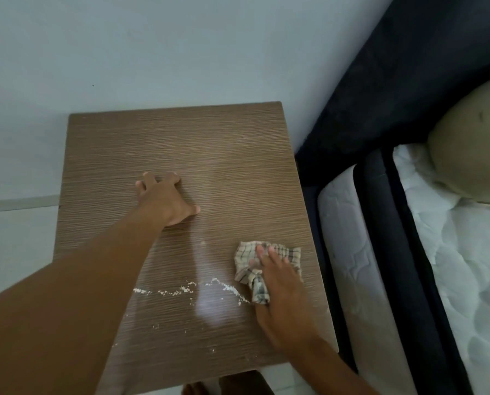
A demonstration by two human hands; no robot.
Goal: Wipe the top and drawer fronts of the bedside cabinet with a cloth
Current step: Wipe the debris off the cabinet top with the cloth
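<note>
- Left hand [165, 199] lay flat and empty near the middle of the cabinet top [223, 155], fingers spread wide, apparently bracing
- Pale crumbs [178, 292] ran in a ragged line across the near half of the top, from about the midline toward the right edge; a few loose specks sat closer to the near edge
- Right hand [278, 289] pressed a bunched checked cloth [266, 266] against the top near the right edge, fingers laid flat over it, not curled into a grip
- Step in hand, as judged: wiping the top; far half looked clean, near half not yet done
- Next move probably calls for a sweep of the cloth leftward or toward the near edge to gather the crumb line, without scattering it to the floor
- Drawer fronts were out of view below the near edge
- Mattress [349, 232] and dark bed frame [380, 212] stood just beside the right edge, limiting elbow room there
- Wall [152, 52] met the far edge
</note>
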